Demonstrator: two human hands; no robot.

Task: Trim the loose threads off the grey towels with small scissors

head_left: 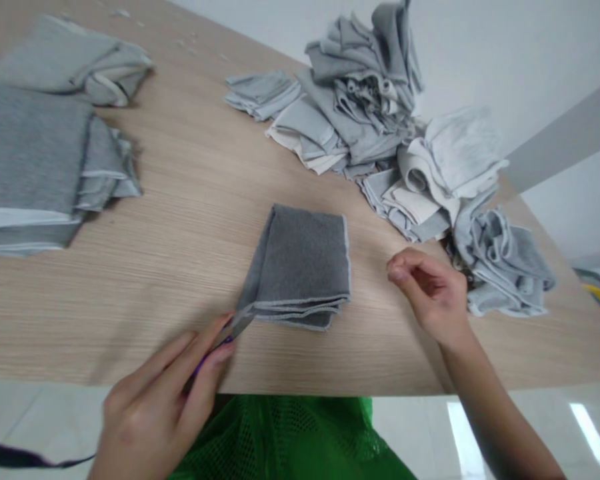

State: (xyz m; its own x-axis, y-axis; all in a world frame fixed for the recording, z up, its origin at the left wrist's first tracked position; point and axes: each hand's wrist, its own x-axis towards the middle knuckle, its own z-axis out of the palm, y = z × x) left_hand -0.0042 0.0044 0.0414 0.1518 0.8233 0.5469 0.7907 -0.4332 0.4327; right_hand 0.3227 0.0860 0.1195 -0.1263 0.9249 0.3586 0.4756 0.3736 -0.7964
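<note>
Your left hand [165,393], low in the frame, pinches a small purple-handled tool [215,350], probably a thread snipper, though blur hides its shape. Its tip touches the near left corner of the folded dark grey cloth [300,267] lying in the middle of the frame on the wooden table [195,187].

Your right hand [430,293] hovers just right of the cloth, fingers curled loosely, holding nothing and not touching the fabric. That is the risk: with nothing pinning the cloth, a push from the tool could drag the corner or spread the folded layers, and a cut could catch more layers than you mean.

The cloth sits near the table's front edge, above the green mesh bag [290,440], so a tug toward you could slide it off.

The loose heap of grey pieces [380,113] in the upper right leans close to your right wrist; a careless sweep may tumble it. The neat stacks [35,160] at the left stand well apart.
</note>
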